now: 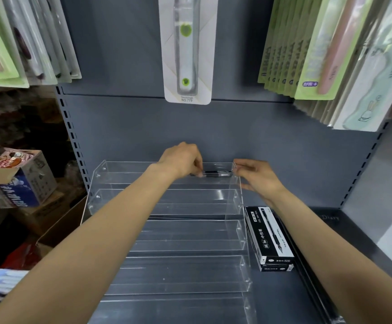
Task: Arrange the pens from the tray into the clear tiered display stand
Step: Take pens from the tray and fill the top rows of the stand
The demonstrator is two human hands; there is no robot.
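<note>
- The pen [213, 174] lies across the top tier of the clear display stand [167, 202], a little above the centre of the frame. One end is under the left hand [181, 160]; the other end reaches near the right wall of the stand.
- Risk, in my judgement: the tier is narrow and smooth, so if the left hand lets go while the pen is not flat in the channel, the pen may roll over the low front lip and drop to the tier below.
- A second risk: the stand looks light. The right hand [258, 176] touches its upper right corner, and a push there could shift the stand on the shelf [284, 300] towards the black pen box [268, 237] just beside it.
- Left hand: the arm is stretched from the lower left of the frame, the palm faces down, and the fingers are curled and pinch the pen at its left end.
- Right hand: the arm comes from the lower right; thumb and forefinger seem to pinch the corner of the side wall, while the other fingers are loosely spread.
- The lower tiers show no pens.
</note>
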